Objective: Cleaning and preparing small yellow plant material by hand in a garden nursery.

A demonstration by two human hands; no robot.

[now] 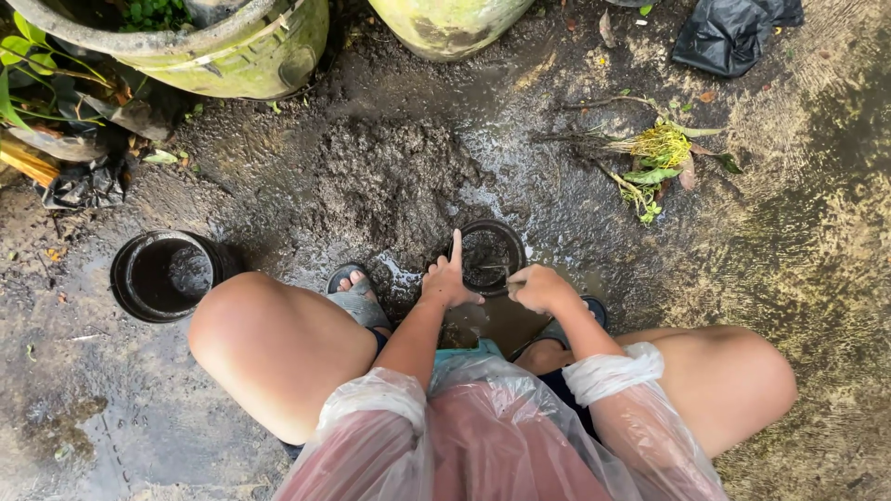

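Small pot (489, 255) before hands; soil heap (390, 181) behind; empty pot (165, 276) left.

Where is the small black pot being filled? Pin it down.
In the head view, the small black pot sits centre frame between both hands, at the soil pile's near edge.

Soft, overcast daylight falls evenly from above, so shadows are faint and pool only inside the empty black pot (165, 275). The wet ground (520, 176) gives off pale glare in patches. Focus is sharp at centre; the wide lens bends and stretches the edges slightly.
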